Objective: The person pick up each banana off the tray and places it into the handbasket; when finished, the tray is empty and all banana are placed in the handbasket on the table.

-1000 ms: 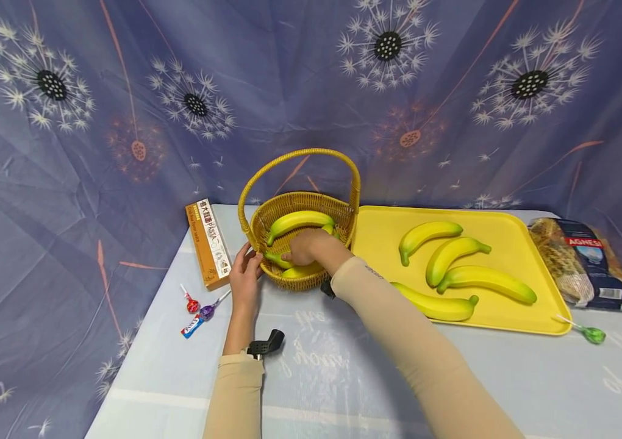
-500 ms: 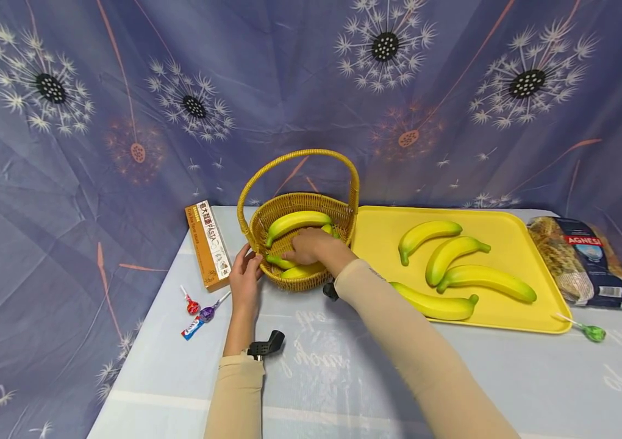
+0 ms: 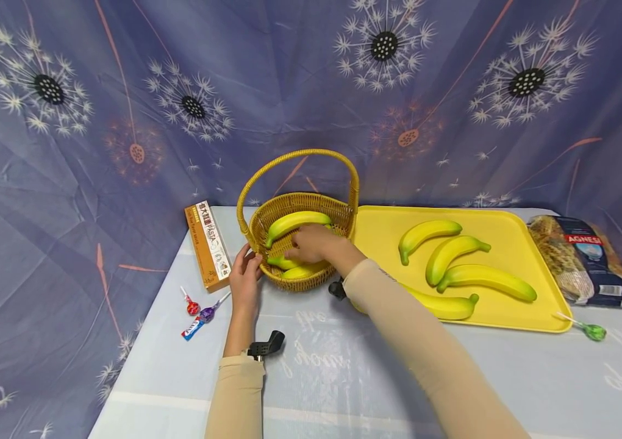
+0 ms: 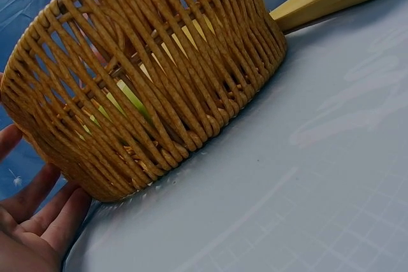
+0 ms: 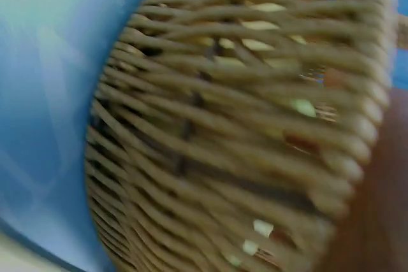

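Note:
A yellow wicker basket (image 3: pixel 297 284) with a tall arched handle stands at the middle of the table, with several bananas inside. One banana (image 3: pixel 297 221) lies along the back wall, and another banana (image 3: pixel 302 270) along the front. My left hand (image 3: pixel 244 281) holds the basket's left end, thumb at the rim and fingers (image 4: pixel 60 214) against the outer wall. Reaching over the front right rim, my right hand (image 3: pixel 316 242) is down among the bananas. Its fingertips are hidden, so I cannot tell whether it grips one. The basket's weave (image 5: pixel 223 119) fills most of the blurred right wrist view.
Right of the basket, a yellow tray (image 3: pixel 508 317) bears several bananas (image 3: pixel 456 256). A pasta box (image 3: pixel 208 245) leans at the left. Lollipops (image 3: pixel 207 314) and a small blue-wrapped sweet (image 3: pixel 193 328) lie before it. A pasta bag (image 3: pixel 585 262) and green lollipop (image 3: pixel 593 332) are far right.
My right hand has shifted slightly right and up inside the basket, now covering more of the banana at the basket's right side. My left hand has stayed on the basket.

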A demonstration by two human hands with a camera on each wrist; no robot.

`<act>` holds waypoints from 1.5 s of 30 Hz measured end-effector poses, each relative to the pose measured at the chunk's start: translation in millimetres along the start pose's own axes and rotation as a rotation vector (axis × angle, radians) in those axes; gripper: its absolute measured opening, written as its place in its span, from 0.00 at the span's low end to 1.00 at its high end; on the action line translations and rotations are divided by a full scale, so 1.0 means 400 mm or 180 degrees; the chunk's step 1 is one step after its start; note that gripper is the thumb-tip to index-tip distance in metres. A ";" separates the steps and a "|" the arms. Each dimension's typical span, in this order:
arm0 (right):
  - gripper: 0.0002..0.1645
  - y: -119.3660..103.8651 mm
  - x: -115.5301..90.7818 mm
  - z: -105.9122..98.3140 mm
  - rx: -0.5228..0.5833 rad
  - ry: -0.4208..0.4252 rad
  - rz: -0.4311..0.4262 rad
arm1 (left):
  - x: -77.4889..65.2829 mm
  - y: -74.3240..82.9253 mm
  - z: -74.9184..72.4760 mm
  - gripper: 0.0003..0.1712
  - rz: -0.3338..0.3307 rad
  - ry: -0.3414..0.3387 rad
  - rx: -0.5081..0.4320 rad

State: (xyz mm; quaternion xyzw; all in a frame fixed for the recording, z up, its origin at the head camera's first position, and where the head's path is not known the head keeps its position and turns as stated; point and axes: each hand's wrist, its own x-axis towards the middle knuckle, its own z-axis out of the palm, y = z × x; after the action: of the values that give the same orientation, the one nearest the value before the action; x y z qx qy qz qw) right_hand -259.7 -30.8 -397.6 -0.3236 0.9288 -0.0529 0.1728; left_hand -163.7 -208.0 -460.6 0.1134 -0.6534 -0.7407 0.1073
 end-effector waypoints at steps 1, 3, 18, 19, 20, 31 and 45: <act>0.28 0.005 -0.005 -0.005 0.0028 0.0054 -0.0034 | 0.000 0.000 0.000 0.29 0.0002 -0.0002 -0.0003; 0.27 0.017 -0.019 -0.016 0.0102 0.0143 -0.0119 | -0.001 0.000 0.001 0.29 0.0012 -0.0014 -0.0013; 0.22 0.190 -0.214 -0.093 0.0619 0.0679 -0.0394 | -0.002 0.003 -0.006 0.29 0.0018 -0.0012 0.0015; 0.21 0.207 -0.230 -0.095 0.0649 0.0726 -0.0369 | -0.001 0.003 -0.005 0.29 0.0018 -0.0024 -0.0006; 0.21 0.224 -0.245 -0.097 0.0676 0.0763 -0.0336 | -0.001 0.002 -0.004 0.29 0.0022 -0.0036 -0.0016; 0.20 0.422 -0.369 -0.061 0.0875 0.0932 0.0252 | -0.002 0.004 -0.003 0.28 0.0054 -0.0011 0.0095; 0.28 0.537 -0.414 -0.008 0.0593 0.0362 0.1287 | -0.004 0.002 -0.004 0.28 0.0032 -0.0012 0.0116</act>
State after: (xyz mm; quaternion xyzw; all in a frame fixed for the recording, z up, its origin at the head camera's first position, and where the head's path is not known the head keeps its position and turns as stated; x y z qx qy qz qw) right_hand -265.0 240.3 -392.3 -0.1101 0.9741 -0.1208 0.1565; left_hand -161.7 -209.0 -459.9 0.1106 -0.6676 -0.7283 0.1077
